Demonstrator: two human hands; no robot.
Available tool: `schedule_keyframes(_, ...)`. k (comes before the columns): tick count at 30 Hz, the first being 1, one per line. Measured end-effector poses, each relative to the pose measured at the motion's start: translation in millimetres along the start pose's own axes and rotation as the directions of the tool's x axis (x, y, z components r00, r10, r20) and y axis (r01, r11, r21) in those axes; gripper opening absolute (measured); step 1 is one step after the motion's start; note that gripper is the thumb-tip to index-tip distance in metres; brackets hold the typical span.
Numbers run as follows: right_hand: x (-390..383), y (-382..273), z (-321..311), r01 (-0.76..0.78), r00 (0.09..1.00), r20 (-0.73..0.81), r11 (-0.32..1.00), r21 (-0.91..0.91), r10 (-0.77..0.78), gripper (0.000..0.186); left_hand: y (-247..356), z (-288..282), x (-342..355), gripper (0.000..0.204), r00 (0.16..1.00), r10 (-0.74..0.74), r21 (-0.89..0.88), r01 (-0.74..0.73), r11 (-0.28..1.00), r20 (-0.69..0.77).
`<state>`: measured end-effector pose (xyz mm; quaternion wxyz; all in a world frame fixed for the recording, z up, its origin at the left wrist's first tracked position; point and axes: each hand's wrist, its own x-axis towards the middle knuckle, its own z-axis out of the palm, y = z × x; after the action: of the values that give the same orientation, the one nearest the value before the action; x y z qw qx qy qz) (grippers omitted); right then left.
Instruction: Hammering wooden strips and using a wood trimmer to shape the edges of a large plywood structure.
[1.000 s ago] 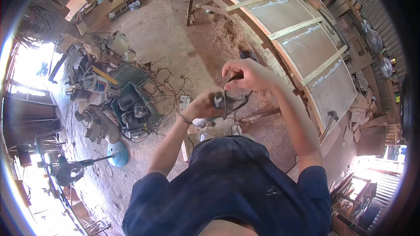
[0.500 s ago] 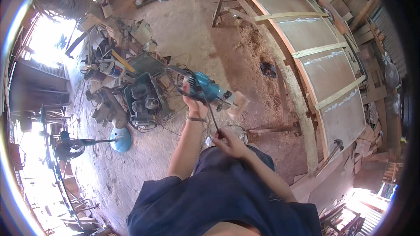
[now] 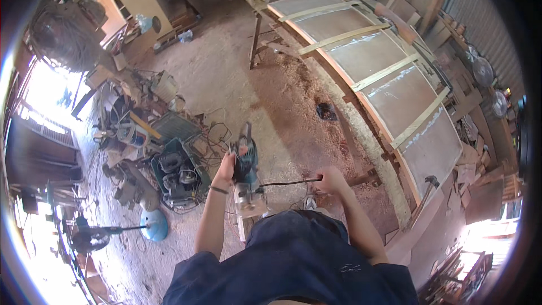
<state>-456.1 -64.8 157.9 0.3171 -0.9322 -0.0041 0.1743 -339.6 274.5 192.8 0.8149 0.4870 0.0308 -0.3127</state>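
My left hand (image 3: 227, 167) is closed around the body of a teal and black corded power tool (image 3: 246, 165). It hangs in front of me with its pale, squarish base downward. Motion blurs it, so its exact kind is unclear. My right hand (image 3: 332, 181) grips the tool's black cord (image 3: 288, 182), stretching it almost straight out to the right. Below the tool, a strip of wood (image 3: 244, 229) shows beside my shirt.
To the right, a large framed panel (image 3: 389, 72) with wooden crosspieces rests on supports, with a hammer (image 3: 432, 181) at its near end. Sawdust and a black item (image 3: 326, 111) lie on the floor. Left are a crate of tools (image 3: 179, 175) and a fan (image 3: 90, 237) with a blue base.
The tool has swung from pointing right to hanging base-down, and moved left and nearer. My right hand has moved right, drawing the cord out sideways. My view has shifted as well.
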Motion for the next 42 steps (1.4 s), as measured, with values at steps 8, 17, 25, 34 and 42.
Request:
schedule_keyframes(8, 14, -165, -90, 0.508, 0.861, -0.052, 0.856, 0.098, -0.505, 0.036, -10, 21, -36, 0.051, 0.945, -0.274, 0.952, -0.098, 0.29, 0.181)
schedule_keyframes(17, 47, -107, 41, 0.243, 0.96, 0.007, 0.84, 0.485, -0.281, 0.041, 1, -30, -58, 0.066, 0.91, 0.35, 0.447, -0.415, 0.792, 0.224)
schedule_keyframes(25, -30, -111, 69, 0.332, 0.788, 0.397, 0.867, 0.371, -0.472, 0.036, 7, -45, -24, 0.056, 0.679, 0.441, -0.496, -0.732, 0.467, -0.586)
schedule_keyframes(34, 31, -34, -97, 0.087, 0.958, -0.272, 0.996, -0.018, -0.089, 0.025, 5, 35, -16, 0.047, 0.941, 0.327, -0.324, -0.337, 0.884, -0.084)
schedule_keyframes(42, -33, -82, -204, 0.717, 0.696, -0.043, 0.691, 0.092, -0.717, 0.025, 3, 182, -25, 0.056, 0.996, -0.023, 0.956, 0.094, 0.278, -0.091)
